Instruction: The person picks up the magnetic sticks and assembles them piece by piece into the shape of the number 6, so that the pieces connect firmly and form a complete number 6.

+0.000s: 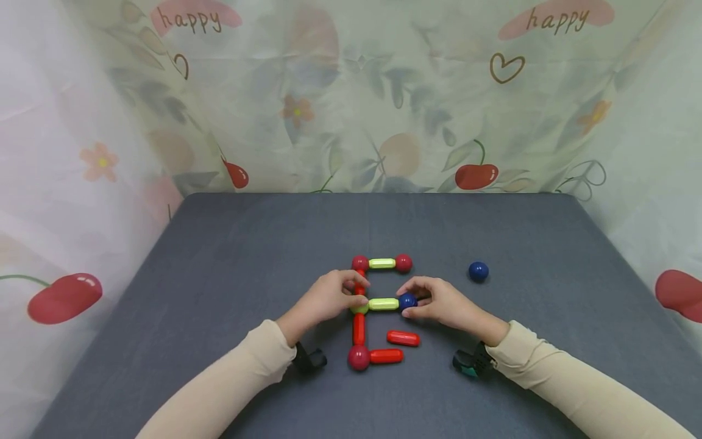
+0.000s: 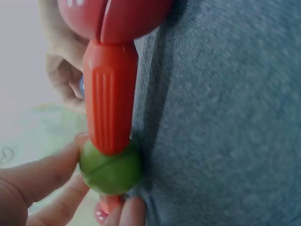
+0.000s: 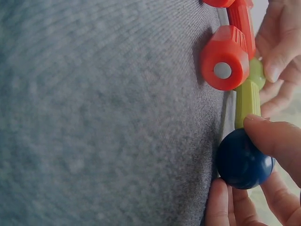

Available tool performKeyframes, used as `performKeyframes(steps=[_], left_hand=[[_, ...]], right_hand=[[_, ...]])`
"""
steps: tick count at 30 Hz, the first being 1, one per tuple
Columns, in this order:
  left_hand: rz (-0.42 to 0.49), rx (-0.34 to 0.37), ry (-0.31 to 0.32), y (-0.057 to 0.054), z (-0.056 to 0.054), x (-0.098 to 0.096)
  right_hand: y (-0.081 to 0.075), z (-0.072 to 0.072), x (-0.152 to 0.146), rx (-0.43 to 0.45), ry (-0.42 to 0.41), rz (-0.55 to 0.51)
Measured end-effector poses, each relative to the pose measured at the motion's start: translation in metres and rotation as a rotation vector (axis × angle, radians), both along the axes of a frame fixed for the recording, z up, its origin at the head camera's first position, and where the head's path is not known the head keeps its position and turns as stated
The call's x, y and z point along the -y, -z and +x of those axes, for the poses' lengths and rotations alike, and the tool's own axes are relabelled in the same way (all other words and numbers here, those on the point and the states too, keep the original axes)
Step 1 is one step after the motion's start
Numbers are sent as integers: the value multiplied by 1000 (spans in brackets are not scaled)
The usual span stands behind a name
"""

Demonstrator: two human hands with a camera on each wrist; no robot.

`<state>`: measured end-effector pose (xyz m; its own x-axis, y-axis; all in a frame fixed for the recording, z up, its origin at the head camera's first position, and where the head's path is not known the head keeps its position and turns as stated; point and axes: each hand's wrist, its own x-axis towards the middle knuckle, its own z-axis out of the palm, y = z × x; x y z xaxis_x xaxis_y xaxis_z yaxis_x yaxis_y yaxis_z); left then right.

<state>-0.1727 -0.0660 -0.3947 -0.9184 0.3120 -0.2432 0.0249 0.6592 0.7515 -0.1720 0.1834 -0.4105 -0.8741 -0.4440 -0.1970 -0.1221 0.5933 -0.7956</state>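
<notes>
A figure of magnetic balls and rods lies on the dark table. My left hand (image 1: 333, 297) holds the green ball (image 2: 112, 169) at its middle joint, with the thumb on one side and fingertips on the other. One red rod (image 1: 359, 329) runs from there to a near red ball (image 1: 359, 357); another goes up toward the far red ball (image 1: 360, 263), partly hidden by my fingers. Sideways from the joint extends a yellow-green rod (image 1: 383, 304), ending at a blue ball (image 3: 244, 159). My right hand (image 1: 446, 303) pinches this blue ball between thumb and fingers.
Right of the figure lies a second blue ball (image 1: 478, 272). A loose red rod (image 1: 403, 338) lies just above the figure's bottom red rod (image 1: 386, 356). The top arm is a yellow-green rod (image 1: 382, 263) with a red ball (image 1: 403, 263). Patterned cloth (image 1: 351, 122) hangs behind the table.
</notes>
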Motion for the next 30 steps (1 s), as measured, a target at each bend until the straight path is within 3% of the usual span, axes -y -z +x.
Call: performKeyframes(steps=[3, 7, 19, 27, 30], left_hand=[[95, 107, -22, 5, -5, 3], [148, 181, -44, 8, -9, 5], [213, 182, -38, 7, -8, 4], [245, 185, -27, 7, -8, 4], [247, 185, -29, 7, -8, 5]], right_hand=[[0, 0, 0, 4, -2, -3], [0, 0, 1, 12, -1, -2], [-3, -1, -3, 2, -45, -17], [-15, 12, -2, -195, -60, -135], [-17, 21, 3, -218, -95, -165]])
